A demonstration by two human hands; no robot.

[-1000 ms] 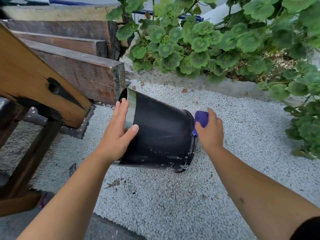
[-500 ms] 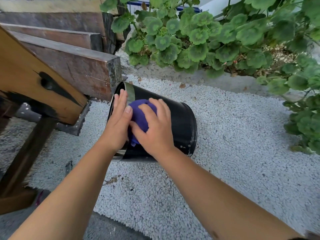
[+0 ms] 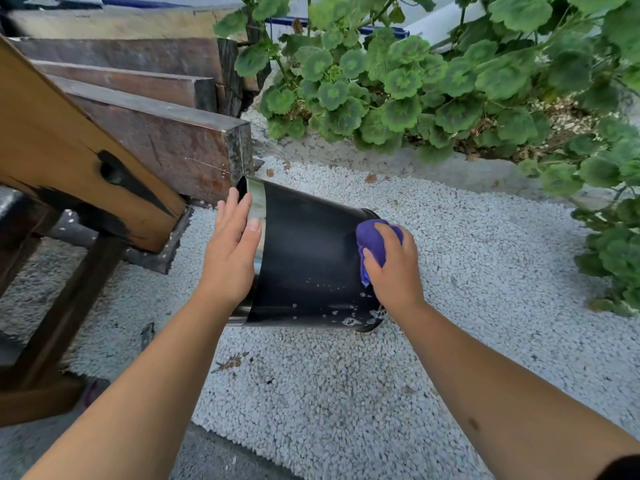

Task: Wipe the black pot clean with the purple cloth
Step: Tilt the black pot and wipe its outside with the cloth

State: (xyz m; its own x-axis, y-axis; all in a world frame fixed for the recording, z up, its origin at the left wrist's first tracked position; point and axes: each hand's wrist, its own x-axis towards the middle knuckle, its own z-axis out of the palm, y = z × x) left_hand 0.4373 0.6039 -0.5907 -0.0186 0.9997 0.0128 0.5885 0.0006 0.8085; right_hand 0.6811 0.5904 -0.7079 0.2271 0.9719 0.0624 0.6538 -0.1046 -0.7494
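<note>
The black pot (image 3: 304,258) lies on its side on white gravel, its silver-rimmed mouth to the left and its base to the right. Pale specks dot its lower right wall. My left hand (image 3: 231,254) rests flat on the rim end with fingers extended, steadying the pot. My right hand (image 3: 394,268) presses a bunched purple cloth (image 3: 374,240) against the pot's wall near the base edge. Part of the cloth is hidden under my fingers.
White gravel (image 3: 467,271) covers the ground. Dark wooden steps (image 3: 166,147) and a slanted orange wooden beam (image 3: 69,150) stand at the left, close to the pot's mouth. Green leafy plants (image 3: 433,91) fill the back and right side. A grey paved strip (image 3: 214,459) runs along the bottom.
My right hand has slid the purple cloth from beside my left hand near the rim across the pot's wall to the base end. My left hand stayed on the rim.
</note>
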